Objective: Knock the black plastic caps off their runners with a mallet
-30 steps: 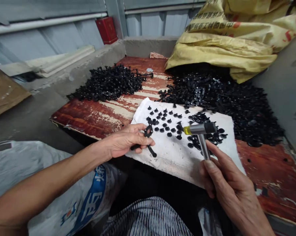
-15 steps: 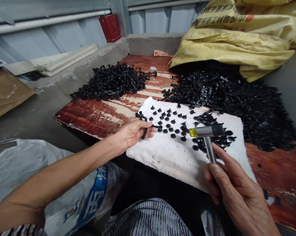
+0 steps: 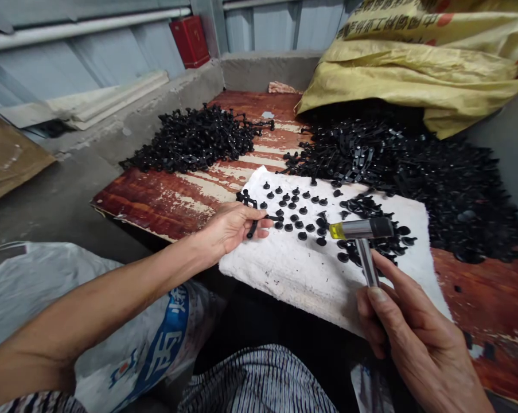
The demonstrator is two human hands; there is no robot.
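Observation:
Between the thumb and fingers of my left hand [image 3: 233, 228] is a black jointed plastic part [image 3: 252, 226], held at the left edge of a white cloth [image 3: 284, 267]. One arm of that part reaches over the small black round pieces with stems [image 3: 293, 218] standing on the cloth. My right hand [image 3: 413, 327] is closed around the metal handle of a mallet [image 3: 362, 229] with a yellow face and a black face. The mallet head hovers over the cloth's right side, where black pieces [image 3: 364, 205] lie crowded together.
A heap of black parts [image 3: 194, 140] rests at the board's back left. A larger black heap [image 3: 452, 195] spreads at the right, under a yellow sack [image 3: 413, 74]. The worn red board [image 3: 133, 201] has a concrete ledge behind. A white bag [image 3: 104, 321] stands lower left.
The view has shifted very slightly. Both hands keep nearly the same place, with the jointed part and the mallet still held.

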